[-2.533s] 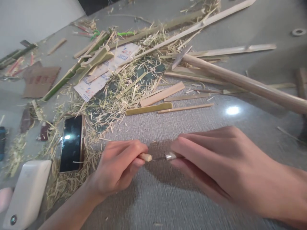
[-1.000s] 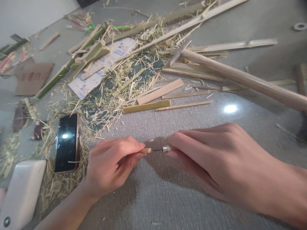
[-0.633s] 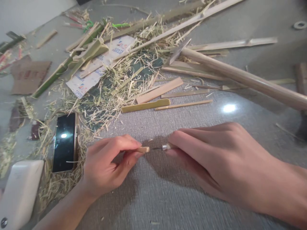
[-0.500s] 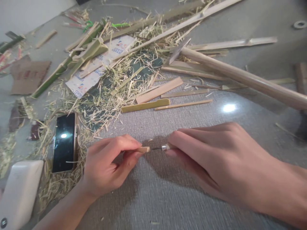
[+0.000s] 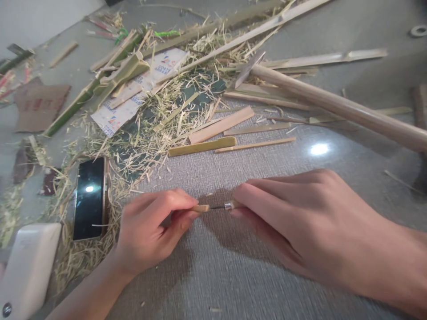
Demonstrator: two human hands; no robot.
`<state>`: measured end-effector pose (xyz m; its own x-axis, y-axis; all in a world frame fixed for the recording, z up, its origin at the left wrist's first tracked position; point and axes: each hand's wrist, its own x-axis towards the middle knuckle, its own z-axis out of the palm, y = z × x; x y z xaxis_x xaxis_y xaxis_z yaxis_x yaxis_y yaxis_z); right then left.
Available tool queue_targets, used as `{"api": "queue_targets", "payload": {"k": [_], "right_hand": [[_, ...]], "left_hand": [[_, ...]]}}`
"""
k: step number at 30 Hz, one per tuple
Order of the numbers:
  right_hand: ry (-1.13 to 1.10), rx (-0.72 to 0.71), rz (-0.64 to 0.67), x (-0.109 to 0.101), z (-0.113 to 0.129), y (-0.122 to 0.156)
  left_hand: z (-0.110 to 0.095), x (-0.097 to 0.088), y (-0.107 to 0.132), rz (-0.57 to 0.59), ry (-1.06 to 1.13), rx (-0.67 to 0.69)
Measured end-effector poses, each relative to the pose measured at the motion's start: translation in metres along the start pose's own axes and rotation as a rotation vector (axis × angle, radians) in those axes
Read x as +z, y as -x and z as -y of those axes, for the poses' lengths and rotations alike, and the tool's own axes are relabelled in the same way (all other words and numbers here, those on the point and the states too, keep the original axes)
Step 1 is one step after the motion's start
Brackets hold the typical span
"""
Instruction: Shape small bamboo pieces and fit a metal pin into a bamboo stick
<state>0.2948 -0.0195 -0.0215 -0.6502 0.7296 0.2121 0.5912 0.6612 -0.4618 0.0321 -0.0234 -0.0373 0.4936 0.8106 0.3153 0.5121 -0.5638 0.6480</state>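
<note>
Between thumb and forefinger, my left hand (image 5: 155, 226) pinches a small bamboo piece (image 5: 202, 208), whose end sticks out to the right. My right hand (image 5: 300, 222) is closed round the handle of an awl (image 5: 228, 206); a metal collar and a thin dark shaft show past the fingertips. The awl's tip meets the end of the bamboo piece, and how deep it goes I cannot tell. Most of the handle is hidden in my right hand. Beyond the hands lie a greenish bamboo strip (image 5: 202, 146) and a thin bamboo stick (image 5: 255, 145).
A phone (image 5: 88, 200) and a white device (image 5: 30, 266) lie at the left. Bamboo shavings (image 5: 147, 146) spread across the back left, around a printed abrasive sheet (image 5: 113, 116). A hammer-like tool with a long wooden handle (image 5: 333, 104) lies at the right. A cardboard piece (image 5: 43, 108) is far left.
The gap between the awl's tip and the bamboo piece has closed; they now touch. Both hands keep their grips and have hardly moved.
</note>
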Motion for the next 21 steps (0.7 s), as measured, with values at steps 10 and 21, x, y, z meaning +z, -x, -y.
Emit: {"api": "queue_targets", "payload": {"k": [10,21], "right_hand": [[0.171,-0.017,0.138,0.0035,0.0015,0.0086],[0.273,-0.092,0.161,-0.0004,0.003,0.0054]], "left_hand": [[0.0013,0.0014,-0.0006,0.167,-0.036,-0.015],[0.0015,0.004,0.001,0.244,-0.19,0.091]]}}
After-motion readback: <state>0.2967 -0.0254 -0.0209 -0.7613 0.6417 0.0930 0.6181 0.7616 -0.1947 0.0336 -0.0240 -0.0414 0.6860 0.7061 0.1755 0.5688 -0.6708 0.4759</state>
